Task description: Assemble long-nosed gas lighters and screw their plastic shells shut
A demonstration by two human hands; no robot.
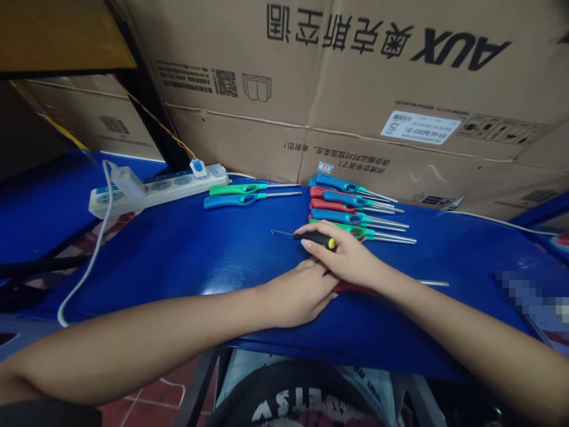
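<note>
My right hand [340, 252] is wrapped round a small black-handled tool [316, 239] with a yellow end; its thin metal tip points left over the blue table [178, 255]. Just below, my left hand [302, 293] is closed on the end of a red lighter [360, 289], whose metal tube comes out to the right beyond my right forearm. The two hands touch or overlap. Behind them lies a pile of several blue, red and green long lighters [342, 198], tubes to the right. A green lighter [235, 189] and a blue lighter [231, 201] lie side by side further left.
A white power strip [171, 188] with a plugged-in adapter and cables lies at the back left. Large cardboard boxes [249, 47] stand behind the table. A small numbered label [325, 167] is on the box's lower part. A blurred flat object [533, 302] is at the right.
</note>
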